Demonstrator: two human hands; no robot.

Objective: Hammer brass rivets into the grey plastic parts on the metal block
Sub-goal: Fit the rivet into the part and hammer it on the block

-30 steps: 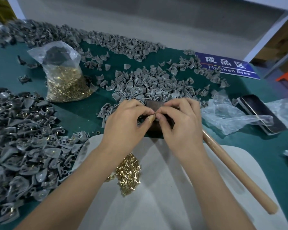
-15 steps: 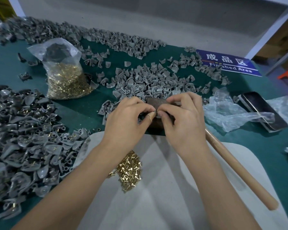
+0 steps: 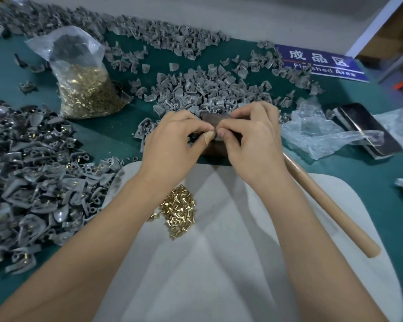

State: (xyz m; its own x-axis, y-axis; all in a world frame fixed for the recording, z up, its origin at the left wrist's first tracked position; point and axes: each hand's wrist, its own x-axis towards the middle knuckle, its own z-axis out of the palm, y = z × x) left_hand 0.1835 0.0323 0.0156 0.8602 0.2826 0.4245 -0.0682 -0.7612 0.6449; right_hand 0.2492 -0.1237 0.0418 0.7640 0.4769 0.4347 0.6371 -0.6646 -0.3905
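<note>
Both hands meet over the dark metal block (image 3: 213,122) at the middle of the green table. My left hand (image 3: 172,145) pinches a small grey plastic part at its taped thumb tip. My right hand (image 3: 249,142) pinches at the same spot, fingertips touching the left thumb; what it holds is hidden. A loose heap of brass rivets (image 3: 178,209) lies on the white cloth (image 3: 219,263) under my left wrist. The hammer's wooden handle (image 3: 330,205) lies on the table to the right of my right wrist; its head is hidden.
A clear bag of brass rivets (image 3: 86,89) stands at back left. Grey plastic parts lie in a heap behind the block (image 3: 207,89) and in a big heap at left (image 3: 28,173). A crumpled plastic bag (image 3: 316,133), a dark phone (image 3: 368,131) and a blue sign (image 3: 321,63) lie at right.
Both hands stay pinched together over the block. The view has tilted a little, so hands and block sit slightly higher in the frame.
</note>
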